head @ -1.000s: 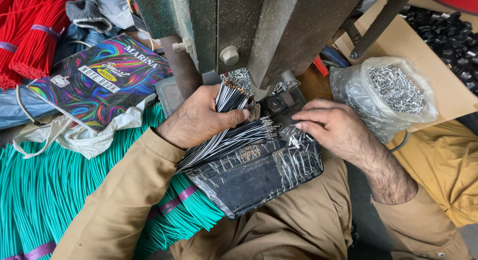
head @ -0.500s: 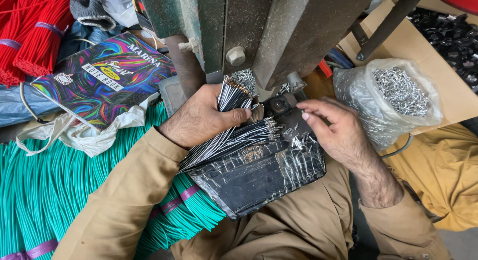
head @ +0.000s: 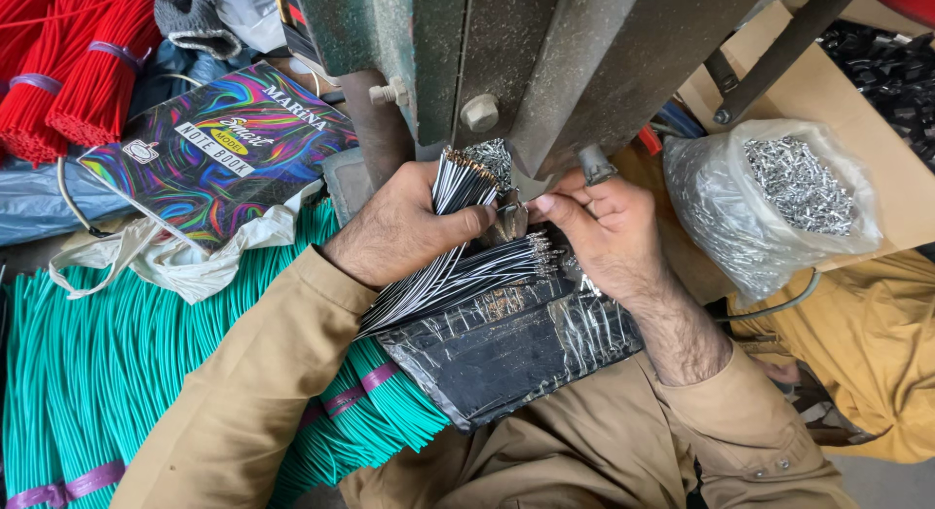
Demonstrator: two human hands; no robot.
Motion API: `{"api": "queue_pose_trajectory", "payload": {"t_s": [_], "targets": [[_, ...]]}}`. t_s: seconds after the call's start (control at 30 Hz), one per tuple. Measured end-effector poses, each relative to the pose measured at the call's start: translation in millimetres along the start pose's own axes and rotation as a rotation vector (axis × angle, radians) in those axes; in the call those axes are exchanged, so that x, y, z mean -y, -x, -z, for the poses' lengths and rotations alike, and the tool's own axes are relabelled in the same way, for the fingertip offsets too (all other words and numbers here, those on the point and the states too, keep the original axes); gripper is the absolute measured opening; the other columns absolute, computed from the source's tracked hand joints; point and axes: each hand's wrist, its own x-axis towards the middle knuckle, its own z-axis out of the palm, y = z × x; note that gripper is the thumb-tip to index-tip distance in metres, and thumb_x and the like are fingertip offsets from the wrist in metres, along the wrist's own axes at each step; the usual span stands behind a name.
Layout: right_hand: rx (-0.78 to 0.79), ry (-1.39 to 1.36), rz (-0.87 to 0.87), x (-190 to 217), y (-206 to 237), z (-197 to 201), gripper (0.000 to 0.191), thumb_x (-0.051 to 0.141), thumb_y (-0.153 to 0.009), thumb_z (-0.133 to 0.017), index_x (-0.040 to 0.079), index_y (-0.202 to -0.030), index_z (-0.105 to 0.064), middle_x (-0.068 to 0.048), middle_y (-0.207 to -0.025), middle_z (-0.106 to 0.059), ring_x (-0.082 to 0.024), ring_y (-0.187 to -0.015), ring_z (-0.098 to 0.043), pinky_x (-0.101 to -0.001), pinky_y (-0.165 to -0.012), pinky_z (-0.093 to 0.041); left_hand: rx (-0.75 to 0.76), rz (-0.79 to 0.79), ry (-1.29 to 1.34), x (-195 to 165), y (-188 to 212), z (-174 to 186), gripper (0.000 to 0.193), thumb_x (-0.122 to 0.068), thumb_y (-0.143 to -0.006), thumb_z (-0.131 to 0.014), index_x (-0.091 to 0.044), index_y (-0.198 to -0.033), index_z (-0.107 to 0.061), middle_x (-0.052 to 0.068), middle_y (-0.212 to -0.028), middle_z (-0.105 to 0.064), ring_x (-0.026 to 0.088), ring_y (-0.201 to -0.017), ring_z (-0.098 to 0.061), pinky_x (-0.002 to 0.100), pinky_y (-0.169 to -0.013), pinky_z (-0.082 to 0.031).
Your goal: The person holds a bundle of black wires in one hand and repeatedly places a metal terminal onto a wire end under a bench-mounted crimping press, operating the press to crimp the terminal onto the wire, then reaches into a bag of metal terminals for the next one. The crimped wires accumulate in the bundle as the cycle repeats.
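My left hand (head: 404,226) grips a bundle of thin black wires with stripped ends (head: 458,183), held upright against the green metal press (head: 487,51). My right hand (head: 599,226) pinches a small piece right under the press head, next to a small heap of silver terminals (head: 495,158). A second bundle of black wires (head: 467,275) lies across a black tray wrapped in clear tape (head: 506,348) on my lap.
Bundles of teal wires (head: 127,363) lie at the left, red wire bundles (head: 78,71) at the top left. A colourful notebook (head: 219,149) rests on a white bag. A clear bag of silver terminals (head: 779,197) sits on cardboard at the right.
My right hand has moved up and left from the tray to the spot under the press head. My left hand keeps its hold on the wire bundle.
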Motion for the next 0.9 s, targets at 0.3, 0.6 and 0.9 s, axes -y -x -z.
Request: {"api": "queue_pose_trajectory", "payload": {"t_s": [0.3,0.6,0.9], "targets": [[-0.023,0.166,-0.002,-6.8,-2.7,2.7,0.01,0.005,-0.098,-0.072,-0.001,-0.106,-0.073,-0.004,-0.1,-0.077,-0.007,-0.094,-0.069,-0.0244,-0.087,-0.057,0.01,0.0,-0.056,-1.4,-1.6,-1.5,0.021,-0.018,-0.09,-0.073,-0.001,-0.1,-0.075,0.003,-0.078,-0.075,0.007,-0.073,-0.065,0.03,-0.071,-0.058],[0.037,0.054,-0.026,8.9,7.5,1.5,0.012,0.002,-0.097,-0.068,-0.002,-0.108,-0.071,-0.008,-0.106,-0.075,-0.009,-0.097,-0.069,-0.0251,-0.086,-0.058,-0.001,0.017,-0.047,-3.3,-0.8,-1.3,0.02,-0.019,-0.09,-0.073,-0.002,-0.1,-0.075,0.003,-0.079,-0.075,0.008,-0.074,-0.066,0.03,-0.071,-0.057],[0.304,0.795,0.038,46.7,24.8,41.5,0.019,0.011,-0.085,-0.075,0.008,-0.103,-0.08,-0.007,-0.105,-0.07,-0.021,-0.099,-0.069,-0.033,-0.083,-0.057,0.053,0.008,0.051,1.3,-0.7,-2.2,0.016,-0.015,-0.09,-0.074,-0.003,-0.1,-0.076,0.0,-0.082,-0.076,0.006,-0.078,-0.068,0.027,-0.075,-0.058]]}}
